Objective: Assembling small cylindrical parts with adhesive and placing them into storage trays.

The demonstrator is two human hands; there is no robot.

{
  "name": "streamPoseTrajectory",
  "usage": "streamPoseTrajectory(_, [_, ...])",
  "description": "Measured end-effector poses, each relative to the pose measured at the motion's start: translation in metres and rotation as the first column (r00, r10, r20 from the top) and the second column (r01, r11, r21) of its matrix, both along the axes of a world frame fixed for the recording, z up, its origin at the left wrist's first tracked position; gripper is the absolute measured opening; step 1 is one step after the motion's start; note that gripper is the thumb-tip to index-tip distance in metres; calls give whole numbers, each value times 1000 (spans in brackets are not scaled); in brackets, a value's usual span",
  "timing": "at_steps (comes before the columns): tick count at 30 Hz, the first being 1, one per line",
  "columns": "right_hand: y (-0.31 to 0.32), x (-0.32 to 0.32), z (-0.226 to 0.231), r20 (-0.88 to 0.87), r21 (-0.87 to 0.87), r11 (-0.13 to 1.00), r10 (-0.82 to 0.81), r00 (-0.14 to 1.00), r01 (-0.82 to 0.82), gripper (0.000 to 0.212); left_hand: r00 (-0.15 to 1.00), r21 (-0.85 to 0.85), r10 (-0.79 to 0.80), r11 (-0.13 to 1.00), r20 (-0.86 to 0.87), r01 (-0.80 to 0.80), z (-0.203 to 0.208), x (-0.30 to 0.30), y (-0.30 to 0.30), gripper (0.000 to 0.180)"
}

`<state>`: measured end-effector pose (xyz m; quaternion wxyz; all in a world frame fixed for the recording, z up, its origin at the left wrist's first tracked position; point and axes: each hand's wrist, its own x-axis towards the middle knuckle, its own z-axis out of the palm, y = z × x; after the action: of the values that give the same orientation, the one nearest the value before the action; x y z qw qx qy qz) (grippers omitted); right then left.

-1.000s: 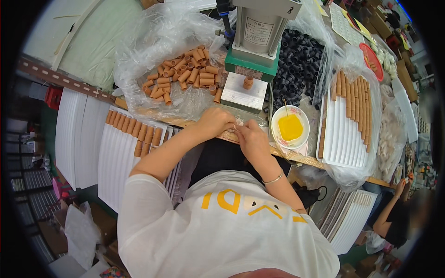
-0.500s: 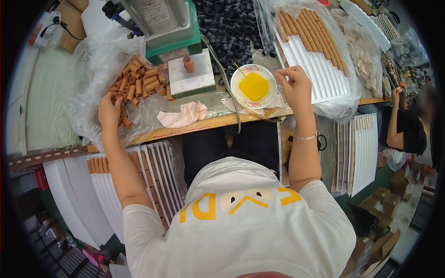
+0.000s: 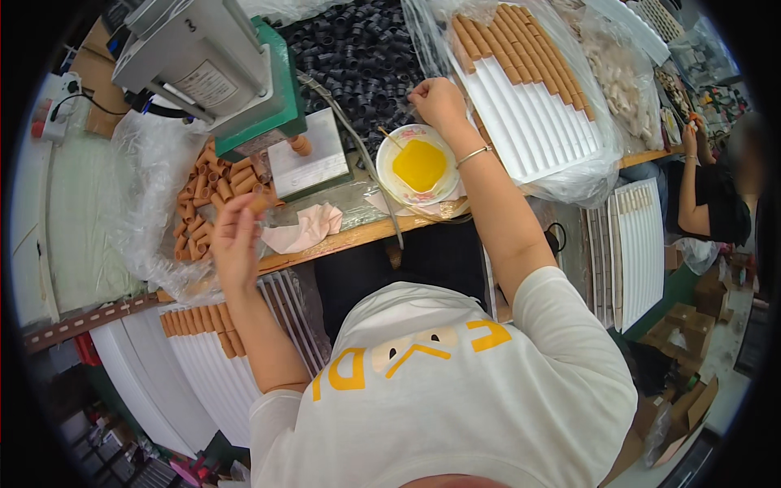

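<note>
At the near edge of the cluttered workbench, the left hand (image 3: 235, 236) has its thumb and fingers closed on a short orange-brown hollow tube (image 3: 259, 202), held just above the bench. The right hand (image 3: 439, 104) reaches farther out, fingertips bunched beside a heap of glossy black plastic rings (image 3: 358, 61); whether it pinches one, I cannot tell.

The tube looks light and fairly stiff, with a smooth wall that could roll or slip between the fingers. A light pinch around its middle should suit, leaving both ends free; a hard squeeze might mark it.

Between the hands stands a grey metal press with a green block (image 3: 281, 81), its head overhanging a silver metal slab (image 3: 316, 156) that bears another orange-brown piece (image 3: 300, 145). A grey hose (image 3: 348, 118) runs past the slab, and beside it a white floral bowl (image 3: 381, 168) of yellow substance sits near the right forearm, easily knocked. A crumpled pale pink cloth (image 3: 305, 230) lies in front of the slab.

Left of the press, loose orange-brown tubes (image 3: 199, 185) lie on crinkled clear plastic sheeting (image 3: 140, 187). To the right, a white ridged tray (image 3: 533, 137) carries rows of brown tubes (image 3: 529, 58).
</note>
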<state>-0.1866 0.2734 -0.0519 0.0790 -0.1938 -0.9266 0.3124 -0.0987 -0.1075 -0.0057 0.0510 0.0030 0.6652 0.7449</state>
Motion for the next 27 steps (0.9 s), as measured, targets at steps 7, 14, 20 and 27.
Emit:
streamPoseTrajectory(7, [-1,83,50,-337,153,950,308,889,-271,7,869,748,-478,622,128,232,-27,11,80,28])
streamPoseTrajectory(14, [-31,134,35,-373,421,838,508,776,-347,8,849,734,-488,650,203,198,-33,14,112,27])
streamPoseTrajectory(20, [-34,132,29,-268,539,742,600,754,-398,9,846,698,-495,677,197,233,-29,19,121,28])
streamPoseTrajectory(27, [-31,146,59,-564,-194,876,269,781,-442,13,900,516,-380,826,213,227,-27,26,130,28])
